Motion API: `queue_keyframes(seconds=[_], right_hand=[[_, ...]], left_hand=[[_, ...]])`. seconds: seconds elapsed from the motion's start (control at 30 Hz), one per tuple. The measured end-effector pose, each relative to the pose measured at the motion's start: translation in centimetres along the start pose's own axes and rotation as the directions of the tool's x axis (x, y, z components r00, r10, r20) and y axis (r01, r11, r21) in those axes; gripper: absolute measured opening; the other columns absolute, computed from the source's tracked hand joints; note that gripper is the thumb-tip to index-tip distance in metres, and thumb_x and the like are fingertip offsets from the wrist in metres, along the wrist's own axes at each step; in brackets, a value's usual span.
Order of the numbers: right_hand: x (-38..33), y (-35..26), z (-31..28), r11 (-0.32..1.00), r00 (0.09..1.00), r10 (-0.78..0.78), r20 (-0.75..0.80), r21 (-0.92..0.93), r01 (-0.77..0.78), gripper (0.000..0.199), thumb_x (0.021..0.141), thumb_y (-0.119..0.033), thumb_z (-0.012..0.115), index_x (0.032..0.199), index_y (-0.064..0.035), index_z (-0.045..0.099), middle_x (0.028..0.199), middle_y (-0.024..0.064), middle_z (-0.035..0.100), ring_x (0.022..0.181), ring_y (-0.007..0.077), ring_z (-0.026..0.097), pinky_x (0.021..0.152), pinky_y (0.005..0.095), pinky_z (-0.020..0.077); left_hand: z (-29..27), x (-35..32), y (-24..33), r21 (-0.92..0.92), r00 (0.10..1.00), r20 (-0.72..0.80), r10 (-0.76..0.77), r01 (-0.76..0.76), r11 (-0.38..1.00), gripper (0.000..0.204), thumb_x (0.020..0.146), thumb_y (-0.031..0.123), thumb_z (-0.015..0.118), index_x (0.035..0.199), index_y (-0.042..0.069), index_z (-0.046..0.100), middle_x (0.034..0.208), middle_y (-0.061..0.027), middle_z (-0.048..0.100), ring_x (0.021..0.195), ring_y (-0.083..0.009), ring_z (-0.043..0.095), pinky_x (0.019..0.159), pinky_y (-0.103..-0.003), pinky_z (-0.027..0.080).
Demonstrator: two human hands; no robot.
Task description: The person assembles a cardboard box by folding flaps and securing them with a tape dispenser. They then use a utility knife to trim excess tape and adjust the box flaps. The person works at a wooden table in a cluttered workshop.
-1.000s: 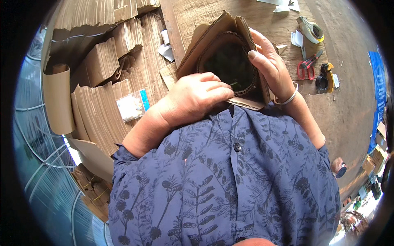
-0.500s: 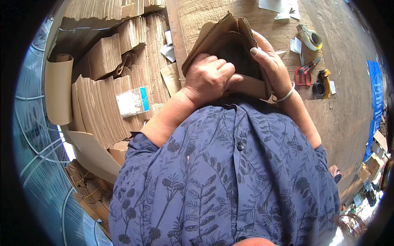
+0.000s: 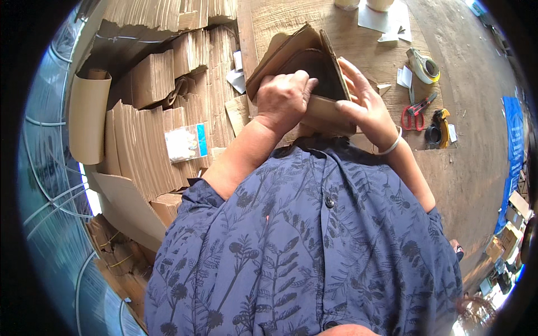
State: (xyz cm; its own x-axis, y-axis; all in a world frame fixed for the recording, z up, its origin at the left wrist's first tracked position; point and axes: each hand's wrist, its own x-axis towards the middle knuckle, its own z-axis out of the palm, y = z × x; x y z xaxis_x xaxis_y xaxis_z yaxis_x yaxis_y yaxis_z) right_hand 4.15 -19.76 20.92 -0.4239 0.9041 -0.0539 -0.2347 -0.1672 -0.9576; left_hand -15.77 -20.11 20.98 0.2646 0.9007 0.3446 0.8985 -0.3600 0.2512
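An open, folded brown cardboard box [image 3: 330, 113], roughly triangular from above, is tilted in front of my chest with its dark hollow facing up. My left hand [image 3: 284, 99] is closed over its near left edge, the fingertips hidden inside the hollow. On the right side, my right hand [image 3: 367, 106] has its thumb at the near right corner and its fingers against the outer wall. A pale bangle circles my right wrist.
Stacked flat cardboard [image 3: 143, 145] fills the left, with a small clear packet [image 3: 186, 143] on it. On the wooden table to the right lie a tape roll [image 3: 424, 66], red-handled scissors [image 3: 414, 115] and a yellow tape dispenser [image 3: 441, 129]. White paper [image 3: 386, 22] lies at the far side.
My right thumb has slid down from the box's upper right rim to its near right corner, and the fingers have loosened. My left hand has shifted slightly along the near edge.
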Motion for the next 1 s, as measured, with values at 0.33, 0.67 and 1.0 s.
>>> queue_keyframes(seconds=[0.33,0.67,1.0], right_hand=[[-1.0,-0.4,-2.1,0.995,0.993,0.079,-0.084,-0.053,-0.083,0.061,0.085,-0.008,0.053,0.143,0.0051,0.038,0.135,0.0133,0.052,0.124,0.0185,0.049,0.106,0.0307,0.0361],[-1.1,-0.2,0.8,0.683,0.984,-0.161,-0.082,-0.728,0.052,0.085,0.076,-0.014,0.076,0.148,-0.0144,0.032,0.134,0.0205,0.051,0.120,0.0383,0.054,0.099,0.0422,0.0469],[-1.5,-0.2,-0.1,0.811,0.987,-0.111,-0.112,-0.584,0.025,0.078,0.080,-0.008,0.073,0.148,-0.0070,0.034,0.141,0.0155,0.050,0.125,0.0260,0.054,0.101,0.0354,0.0445]], left_hand=[[0.9,0.8,-0.7,-0.120,0.997,0.009,0.076,-0.074,0.990,0.040,0.084,0.002,0.059,0.123,0.010,0.059,0.134,-0.0152,0.048,0.121,-0.0375,0.047,0.104,-0.044,0.040],[-0.4,-0.7,-1.0,-0.303,0.912,-0.339,0.229,-0.337,0.891,0.024,0.084,0.003,0.066,0.107,0.004,0.063,0.114,-0.0143,0.059,0.105,-0.0329,0.057,0.092,-0.041,0.047],[1.0,-4.3,-2.3,-0.236,0.934,-0.228,0.274,-0.326,0.916,0.042,0.069,0.027,0.077,0.107,0.011,0.070,0.117,-0.0033,0.068,0.107,-0.0221,0.062,0.092,-0.036,0.043]])
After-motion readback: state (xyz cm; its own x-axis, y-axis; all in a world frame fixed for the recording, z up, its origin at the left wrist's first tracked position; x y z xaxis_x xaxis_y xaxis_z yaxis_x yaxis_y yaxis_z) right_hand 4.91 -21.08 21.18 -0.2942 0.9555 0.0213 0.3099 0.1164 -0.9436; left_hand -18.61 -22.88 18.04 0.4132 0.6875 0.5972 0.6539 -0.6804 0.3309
